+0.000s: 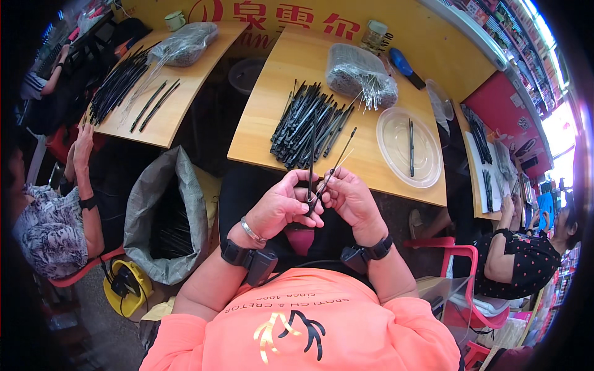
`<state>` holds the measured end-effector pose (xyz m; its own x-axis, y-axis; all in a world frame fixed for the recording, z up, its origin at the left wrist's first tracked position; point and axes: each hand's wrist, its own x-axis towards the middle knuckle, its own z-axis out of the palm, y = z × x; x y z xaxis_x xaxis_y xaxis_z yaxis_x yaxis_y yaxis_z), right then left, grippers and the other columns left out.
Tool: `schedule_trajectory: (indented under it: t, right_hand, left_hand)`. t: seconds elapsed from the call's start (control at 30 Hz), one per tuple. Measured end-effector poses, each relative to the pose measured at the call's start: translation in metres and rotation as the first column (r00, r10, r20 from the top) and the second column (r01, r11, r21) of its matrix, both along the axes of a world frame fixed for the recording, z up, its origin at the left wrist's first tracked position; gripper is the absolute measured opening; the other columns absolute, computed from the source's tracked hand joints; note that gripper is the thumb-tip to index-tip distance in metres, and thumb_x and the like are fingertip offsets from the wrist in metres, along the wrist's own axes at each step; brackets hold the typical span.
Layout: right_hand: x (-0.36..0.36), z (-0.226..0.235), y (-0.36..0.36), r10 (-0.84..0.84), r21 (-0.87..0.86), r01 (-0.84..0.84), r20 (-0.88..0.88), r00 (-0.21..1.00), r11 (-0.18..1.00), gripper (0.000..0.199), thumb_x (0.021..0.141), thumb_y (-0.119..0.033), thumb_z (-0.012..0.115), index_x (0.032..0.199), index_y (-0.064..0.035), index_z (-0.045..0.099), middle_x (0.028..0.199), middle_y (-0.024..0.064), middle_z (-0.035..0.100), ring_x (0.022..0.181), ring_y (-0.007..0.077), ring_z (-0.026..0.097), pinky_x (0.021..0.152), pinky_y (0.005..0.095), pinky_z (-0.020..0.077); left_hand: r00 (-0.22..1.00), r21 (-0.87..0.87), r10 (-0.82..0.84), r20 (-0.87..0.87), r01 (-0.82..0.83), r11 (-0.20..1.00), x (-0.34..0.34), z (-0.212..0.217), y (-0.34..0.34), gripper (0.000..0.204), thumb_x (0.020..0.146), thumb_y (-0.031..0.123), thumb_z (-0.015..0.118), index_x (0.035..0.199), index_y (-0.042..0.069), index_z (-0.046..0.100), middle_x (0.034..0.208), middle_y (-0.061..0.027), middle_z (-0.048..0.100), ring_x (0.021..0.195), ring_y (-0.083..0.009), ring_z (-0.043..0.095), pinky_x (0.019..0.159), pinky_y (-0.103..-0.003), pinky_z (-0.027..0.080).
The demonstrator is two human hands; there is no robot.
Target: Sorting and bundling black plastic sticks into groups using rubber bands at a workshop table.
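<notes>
1. My fingers (296,206) are just before the near edge of the tabletop (365,173), with held strips (311,172) between them.
2. Beyond them, on the tabletop, lies a strip pile (303,133).
3. To its right sits a lid (393,157), a single strip (411,148) on it.
4. Behind the lid rests a bag (359,71), a jar (374,35) behind that.
5. On my left, an open sack (139,226) stands on the floor (96,303).
</notes>
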<state>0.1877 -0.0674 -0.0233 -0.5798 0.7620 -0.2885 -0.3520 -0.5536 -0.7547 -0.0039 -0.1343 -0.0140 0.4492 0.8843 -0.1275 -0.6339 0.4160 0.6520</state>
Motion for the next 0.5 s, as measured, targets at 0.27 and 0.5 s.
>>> schedule_trajectory:
  t: [0.27, 0.5]
  right_hand:
    - [-0.0021, -0.0001, -0.0017, -0.002, -0.058, 0.000, -0.033, 0.999, 0.998, 0.005, 0.090, -0.009, 0.056, 0.092, -0.0054, 0.054, 0.077, 0.0058, 0.063, 0.061, 0.0123, 0.062, 0.056, 0.0226, 0.0518]
    - [-0.0039, 0.0000, -0.0048, -0.062, 0.024, 0.062, 0.011, 0.998, 0.998, 0.008, 0.090, -0.009, 0.056, 0.095, -0.0041, 0.053, 0.077, 0.0063, 0.063, 0.062, 0.0122, 0.062, 0.057, 0.0223, 0.0522]
  left_hand:
    - [1.000, 0.044, 0.010, -0.003, -0.010, 0.999, 0.0016, 0.0008, 0.0000, 0.051, 0.078, -0.007, 0.052, 0.125, 0.004, 0.034, 0.093, -0.0187, 0.059, 0.079, -0.0333, 0.066, 0.068, -0.032, 0.058]
    - [0.999, 0.059, 0.020, -0.043, -0.017, 0.998, 0.0021, -0.0039, 0.0039, 0.039, 0.078, -0.008, 0.050, 0.114, 0.004, 0.041, 0.089, -0.0175, 0.060, 0.077, -0.0307, 0.066, 0.066, -0.031, 0.058]
